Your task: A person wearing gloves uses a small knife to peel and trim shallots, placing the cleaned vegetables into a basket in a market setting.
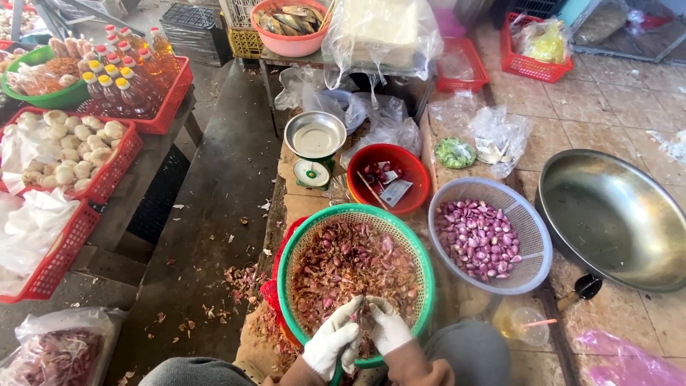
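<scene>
A green round basket (286,264) full of unpeeled shallots and loose papery skins sits right in front of me. Both hands wear white gloves and meet over its near rim. My left hand (333,339) and my right hand (389,327) pinch something small between their fingertips; it looks like a shallot, and a thin blade may be there, but I cannot tell for sure. A lavender plastic basket (532,236) to the right holds peeled purple shallots.
A red bowl (411,168) with a scraper stands behind the green basket, beside a small green weighing scale (314,154). A large steel basin (614,214) lies on the tiled floor at right. Red crates of bottles and garlic line the left bench.
</scene>
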